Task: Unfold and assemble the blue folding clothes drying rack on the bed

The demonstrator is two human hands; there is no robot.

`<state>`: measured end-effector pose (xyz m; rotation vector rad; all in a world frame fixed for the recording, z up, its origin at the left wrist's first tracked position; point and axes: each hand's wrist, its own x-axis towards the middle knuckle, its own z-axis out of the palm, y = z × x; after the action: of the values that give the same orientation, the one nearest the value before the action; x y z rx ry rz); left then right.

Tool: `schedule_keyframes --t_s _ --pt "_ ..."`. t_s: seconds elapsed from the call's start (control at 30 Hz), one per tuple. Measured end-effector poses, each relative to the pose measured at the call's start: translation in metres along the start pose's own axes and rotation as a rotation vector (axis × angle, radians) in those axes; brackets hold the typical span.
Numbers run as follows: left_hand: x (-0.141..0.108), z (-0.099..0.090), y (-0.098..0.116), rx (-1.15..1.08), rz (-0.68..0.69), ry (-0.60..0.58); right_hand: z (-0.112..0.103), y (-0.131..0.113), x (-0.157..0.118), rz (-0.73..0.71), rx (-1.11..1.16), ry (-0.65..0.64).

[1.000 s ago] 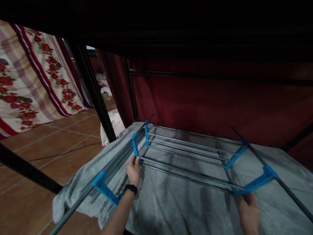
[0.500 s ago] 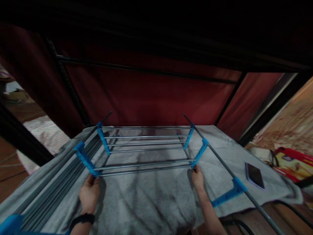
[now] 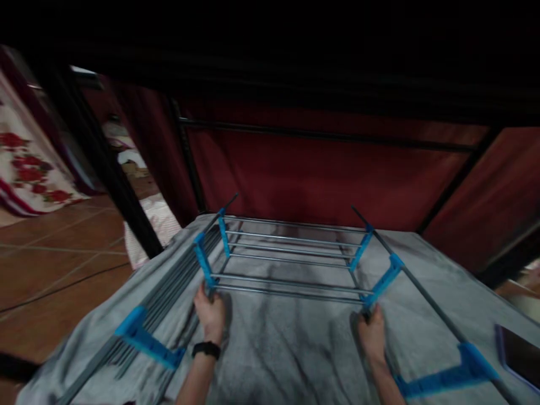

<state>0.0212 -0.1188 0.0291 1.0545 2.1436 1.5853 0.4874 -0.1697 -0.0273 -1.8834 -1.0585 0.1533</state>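
A partly built rack of grey metal tubes and blue plastic brackets lies on a grey cloth. Its crossbars (image 3: 287,281) run between the two sides. My left hand (image 3: 211,316), with a black band on its wrist, is closed at the lower end of a blue bracket (image 3: 203,260) on the left side. Opposite it, my right hand (image 3: 372,333) grips the rack just below another blue bracket (image 3: 383,280). Fingers hide the exact points of contact. Closer to me, a blue bracket on each side (image 3: 147,340) has no crossbar attached.
Several loose tubes (image 3: 169,284) lie along the left side. A phone (image 3: 521,354) rests at the right edge of the grey cloth (image 3: 278,343). Dark bed-frame posts (image 3: 113,169) and red curtains (image 3: 304,174) surround the space. Tiled floor (image 3: 54,264) shows at left.
The view has turned left, so the rack and both hands appear farther right. Both hands stay by the same pair of brackets. More floor and a flowered curtain now show at left.
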Motion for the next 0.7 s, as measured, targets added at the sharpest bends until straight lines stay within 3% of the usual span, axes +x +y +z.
schedule_keyframes --t_s 0.03,0.1,0.17,0.23,0.33,0.43,0.47,0.53,0.6,0.7 --pt "-0.011 0.001 0.011 0.011 0.031 0.063 0.004 0.006 -0.007 -0.028 -0.019 0.026" --pt "-0.034 0.007 0.041 -0.075 0.130 0.068 0.014 0.018 -0.023 -0.090 -0.051 0.041" --pt "-0.049 0.014 0.084 -0.186 0.307 -0.006 0.026 0.027 -0.042 -0.167 -0.054 -0.004" --pt "-0.052 0.018 0.140 -0.280 0.447 0.026 0.037 0.031 -0.059 -0.230 -0.043 -0.066" --pt "-0.023 0.016 0.231 -0.382 0.641 0.109 0.045 0.032 -0.075 -0.259 -0.086 -0.129" --pt "0.043 0.002 0.295 -0.333 0.759 0.135 0.043 0.031 -0.079 -0.269 -0.162 -0.167" --pt "0.069 -0.006 0.305 -0.288 0.783 0.113 0.042 0.032 -0.080 -0.274 -0.176 -0.181" --pt "0.117 -0.027 0.305 -0.125 0.790 -0.012 0.040 0.032 -0.079 -0.282 -0.194 -0.204" --pt "0.150 -0.054 0.283 0.078 0.715 -0.172 0.041 0.034 -0.079 -0.278 -0.201 -0.210" --pt "0.164 -0.095 0.231 0.264 0.377 -0.374 0.044 0.035 -0.077 -0.260 -0.190 -0.209"
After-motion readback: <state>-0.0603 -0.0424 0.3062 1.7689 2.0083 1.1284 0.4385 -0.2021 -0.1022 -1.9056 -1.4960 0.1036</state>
